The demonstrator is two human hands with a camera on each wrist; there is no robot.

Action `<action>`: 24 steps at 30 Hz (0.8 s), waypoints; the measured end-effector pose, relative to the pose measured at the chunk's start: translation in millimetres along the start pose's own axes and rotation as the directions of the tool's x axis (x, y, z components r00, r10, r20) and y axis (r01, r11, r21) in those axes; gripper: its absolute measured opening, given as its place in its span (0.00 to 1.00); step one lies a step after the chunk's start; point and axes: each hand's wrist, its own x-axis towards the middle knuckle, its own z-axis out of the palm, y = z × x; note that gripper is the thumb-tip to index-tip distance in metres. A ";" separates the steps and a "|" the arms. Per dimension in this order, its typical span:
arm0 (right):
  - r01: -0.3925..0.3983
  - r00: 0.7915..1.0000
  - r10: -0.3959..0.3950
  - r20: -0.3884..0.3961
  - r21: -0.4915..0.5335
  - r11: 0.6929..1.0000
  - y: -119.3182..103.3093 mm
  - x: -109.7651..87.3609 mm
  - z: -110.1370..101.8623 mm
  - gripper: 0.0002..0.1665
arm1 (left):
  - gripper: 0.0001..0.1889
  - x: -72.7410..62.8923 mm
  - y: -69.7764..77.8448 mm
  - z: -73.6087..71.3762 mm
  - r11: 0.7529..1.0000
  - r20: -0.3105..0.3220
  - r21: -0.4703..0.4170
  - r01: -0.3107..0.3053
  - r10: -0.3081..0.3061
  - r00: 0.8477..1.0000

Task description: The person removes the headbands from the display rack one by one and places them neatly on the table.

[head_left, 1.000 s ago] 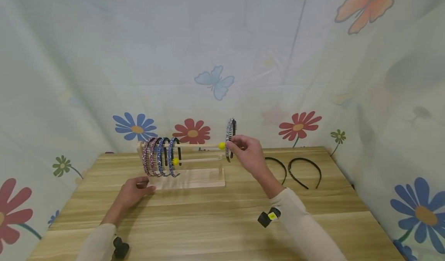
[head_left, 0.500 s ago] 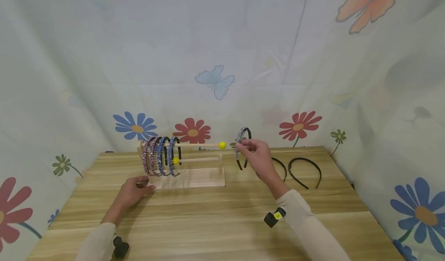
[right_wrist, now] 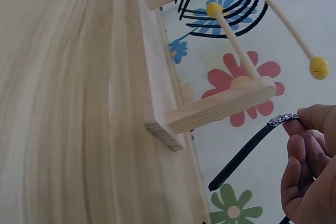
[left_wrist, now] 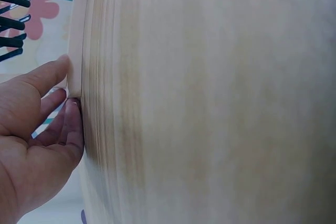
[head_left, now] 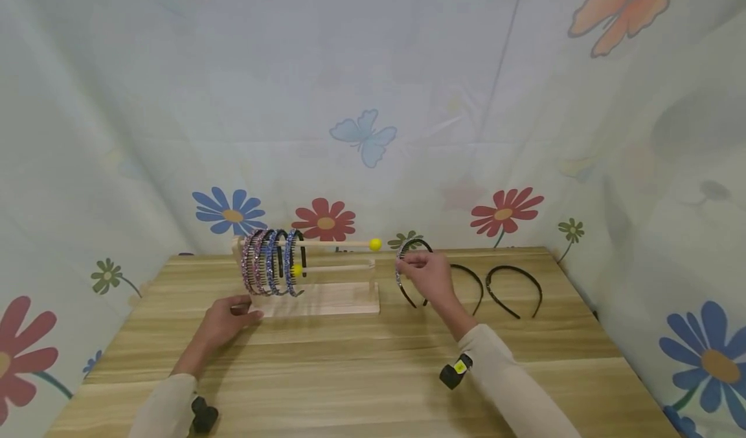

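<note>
My right hand (head_left: 432, 277) pinches a silver-glitter headband (head_left: 399, 275) by its side, to the right of the wooden stand (head_left: 332, 300). In the right wrist view, the headband's black toothless end (right_wrist: 239, 160) points down from the thumb and fingertips. On the stand's upper rod hang pink-glitter headbands (head_left: 254, 263) and blue-glitter headbands (head_left: 289, 266), grouped at the left. My left hand (head_left: 223, 323) grips the left end of the stand's base, its thumb on the front edge; in the left wrist view, the fingertips (left_wrist: 73, 109) curl against the base's end.
Two black headbands lie to the right on the wood-grain table (head_left: 350, 373): one headband (head_left: 513, 267) fully visible, another headband (head_left: 479, 286) partly behind my right hand. Yellow balls cap the upper rod (head_left: 375, 244) and lower rod (head_left: 298, 270). A flowered curtain (head_left: 291, 101) stands behind.
My right hand has moved the silver headband away from the upper rod's yellow ball, to the right and then down toward the table. The left hand stays at the base.
</note>
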 end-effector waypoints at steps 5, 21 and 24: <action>-0.020 1.000 0.022 0.022 -0.059 0.998 6.3 -0.3 8.0 0.12 | 0.32 0.3 -0.4 0.2 1.000 -0.004 -0.007 -0.007 0.007 1.000; -0.086 0.992 0.096 0.077 -0.132 0.988 25.6 9.2 32.3 0.13 | 0.32 2.9 -4.5 1.2 1.000 -0.013 -0.013 -0.004 0.004 1.000; -0.094 0.990 0.107 0.089 -0.144 0.985 27.5 10.0 34.1 0.14 | 0.32 2.7 -4.5 1.3 1.000 -0.012 -0.006 -0.005 0.005 1.000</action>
